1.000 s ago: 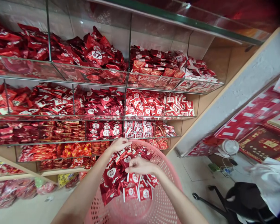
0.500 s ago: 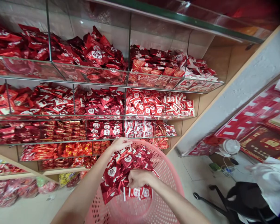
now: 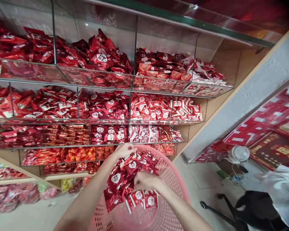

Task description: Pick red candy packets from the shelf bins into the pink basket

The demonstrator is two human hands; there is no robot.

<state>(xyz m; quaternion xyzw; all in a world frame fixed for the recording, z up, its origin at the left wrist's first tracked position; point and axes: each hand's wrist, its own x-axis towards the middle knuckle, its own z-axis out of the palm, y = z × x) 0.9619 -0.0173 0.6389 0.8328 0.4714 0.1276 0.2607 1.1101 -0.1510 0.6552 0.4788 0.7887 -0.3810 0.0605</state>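
A pink perforated plastic basket (image 3: 174, 175) stands in front of me, partly filled with small dark-red foil packets (image 3: 116, 179) that bear white heart labels. My left hand (image 3: 125, 150) is closed over its far rim, at the left of the top edge. Inside, my right hand (image 3: 144, 180) is closed with its fingertips down among the packets; the fingers' ends are hidden. Just under that hand lie red-and-white packets (image 3: 137, 199), touching the darker ones. The near bottom of the basket shows bare pink plastic.
Glass-fronted shelves (image 3: 163, 94) filled with red wrapped packets rise beyond the basket. At right are a grey wall (image 3: 250, 86), a black wheeled chair (image 3: 252, 207) with a white bag on it, and red boxes (image 3: 274, 149). Plastic bags of packets (image 3: 4, 195) lie at lower left.
My right hand has shifted slightly to the right and up. The red-and-white packets beneath it have tilted and spread apart. My left hand keeps its place on the rim.
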